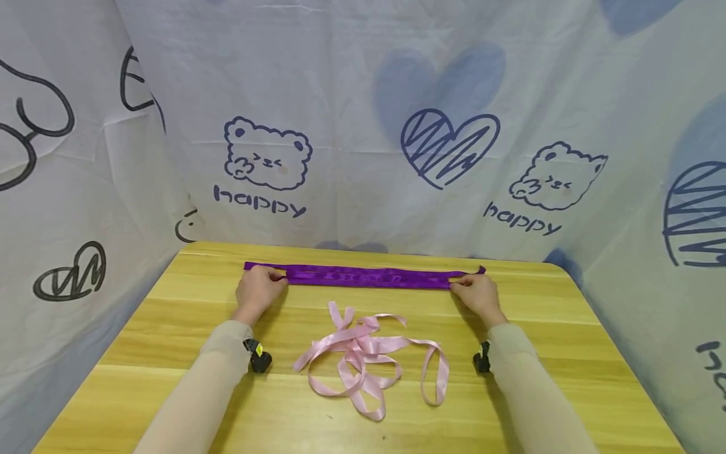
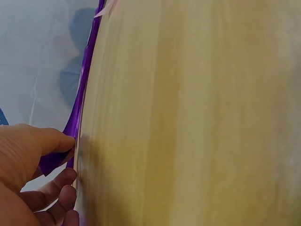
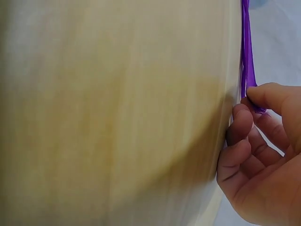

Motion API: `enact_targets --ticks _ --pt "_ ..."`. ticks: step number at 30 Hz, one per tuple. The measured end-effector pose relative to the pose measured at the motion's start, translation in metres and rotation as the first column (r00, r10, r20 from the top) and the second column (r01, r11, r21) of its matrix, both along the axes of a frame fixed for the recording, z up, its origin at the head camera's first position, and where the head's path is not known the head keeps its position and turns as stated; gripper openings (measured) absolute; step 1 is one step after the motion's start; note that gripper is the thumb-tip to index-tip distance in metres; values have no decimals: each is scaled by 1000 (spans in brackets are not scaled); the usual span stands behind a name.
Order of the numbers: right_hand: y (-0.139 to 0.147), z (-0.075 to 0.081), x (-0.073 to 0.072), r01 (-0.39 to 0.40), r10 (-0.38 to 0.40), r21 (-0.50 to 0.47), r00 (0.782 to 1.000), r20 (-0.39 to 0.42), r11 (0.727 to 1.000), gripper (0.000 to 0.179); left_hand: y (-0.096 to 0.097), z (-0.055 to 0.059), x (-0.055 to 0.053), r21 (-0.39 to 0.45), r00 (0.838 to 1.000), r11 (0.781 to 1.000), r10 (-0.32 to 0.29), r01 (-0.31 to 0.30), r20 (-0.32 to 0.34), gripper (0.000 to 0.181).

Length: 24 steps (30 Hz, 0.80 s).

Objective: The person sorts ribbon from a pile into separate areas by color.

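Observation:
A purple ribbon (image 1: pixel 365 277) stretches sideways near the table's far edge, with what looks like a second layer of it just behind. My left hand (image 1: pixel 259 291) pinches it toward its left end between thumb and finger. Toward the right end, my right hand (image 1: pixel 479 295) pinches it too, and a short tip sticks out past the fingers. Between the forearms, nearer to me, a pink ribbon (image 1: pixel 368 345) lies in loose loops; neither hand touches it. In the left wrist view a purple end (image 2: pixel 52 162) hangs behind the thumb. The right wrist view shows the ribbon (image 3: pixel 248 52) gathered at the fingertips.
The wooden table (image 1: pixel 159 340) has its far edge just beyond the purple ribbon. A white cloth (image 1: pixel 351 214) printed with bears and hearts hangs behind it and at both sides. A small black camera (image 1: pixel 259 359) sits at each wrist.

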State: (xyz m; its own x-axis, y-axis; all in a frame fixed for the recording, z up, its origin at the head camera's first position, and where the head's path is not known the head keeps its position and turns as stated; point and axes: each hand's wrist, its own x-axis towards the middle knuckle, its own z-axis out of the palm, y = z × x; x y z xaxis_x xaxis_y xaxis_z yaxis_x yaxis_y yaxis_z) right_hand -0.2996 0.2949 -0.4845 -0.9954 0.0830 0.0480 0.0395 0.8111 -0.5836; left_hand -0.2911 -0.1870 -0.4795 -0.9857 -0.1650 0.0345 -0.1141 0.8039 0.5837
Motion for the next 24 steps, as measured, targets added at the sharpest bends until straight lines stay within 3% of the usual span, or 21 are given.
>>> enact_targets --ticks 13,24 --pt "-7 0 -1 52 -53 22 998 37 998 28 -1 -3 -3 -24 1000 1000 4 -3 19 23" --pt "-3 1 1 32 -31 -18 999 38 999 30 -2 -2 1 -10 1000 1000 8 -9 -28 27"
